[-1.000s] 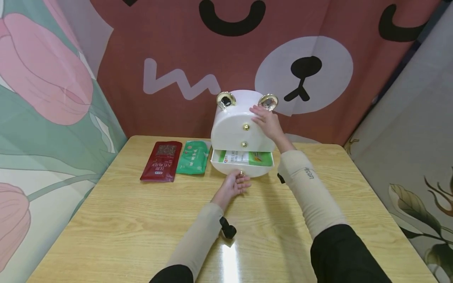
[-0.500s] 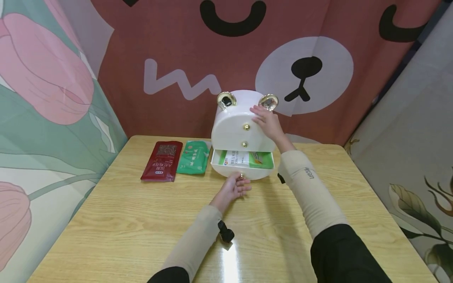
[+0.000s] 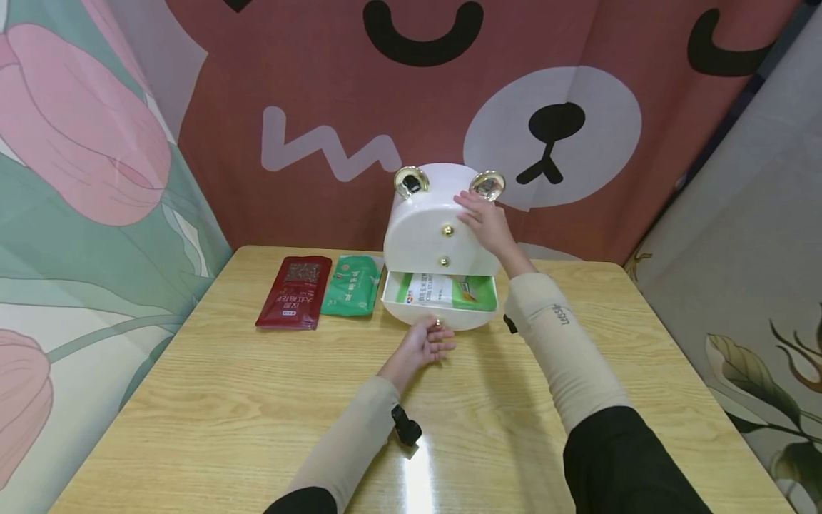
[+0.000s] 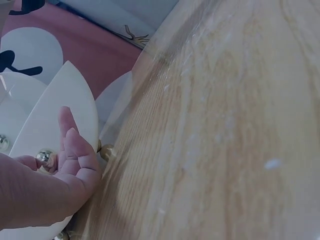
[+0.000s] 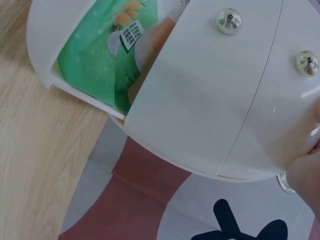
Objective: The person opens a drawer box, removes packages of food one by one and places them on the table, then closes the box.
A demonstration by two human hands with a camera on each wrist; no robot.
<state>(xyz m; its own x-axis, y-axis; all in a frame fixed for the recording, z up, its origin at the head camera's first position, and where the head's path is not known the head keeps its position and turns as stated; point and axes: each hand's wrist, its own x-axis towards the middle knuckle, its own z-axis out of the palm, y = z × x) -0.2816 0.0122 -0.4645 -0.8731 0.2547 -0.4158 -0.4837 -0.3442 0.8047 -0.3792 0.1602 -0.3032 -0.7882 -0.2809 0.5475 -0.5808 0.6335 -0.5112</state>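
Note:
A white frog-shaped drawer box [image 3: 411, 246] with gold-rimmed eyes stands at the table's far side. Its bottom drawer [image 3: 411, 314] is pulled out, and a green and white packet [image 3: 475, 291] lies inside. My left hand [image 3: 419, 346] pinches that drawer's gold knob [image 4: 45, 158] between thumb and finger, the other fingers loosely extended. On the box's upper right front, beside one eye, rests my right hand [image 3: 486, 223] with its fingers spread. The right wrist view shows only part of that hand at its right edge, near the upper drawers' knobs.
Left of the box, a dark red packet [image 3: 294, 294] and a green packet [image 3: 350, 285] lie flat on the wooden table [image 3: 257, 407]. A curtain with a printed bear face [image 3: 308, 71] hangs right behind the box.
The bottom drawer has slid farther out toward me along with my left hand, and more of the packet inside shows. My right hand has stayed on the box.

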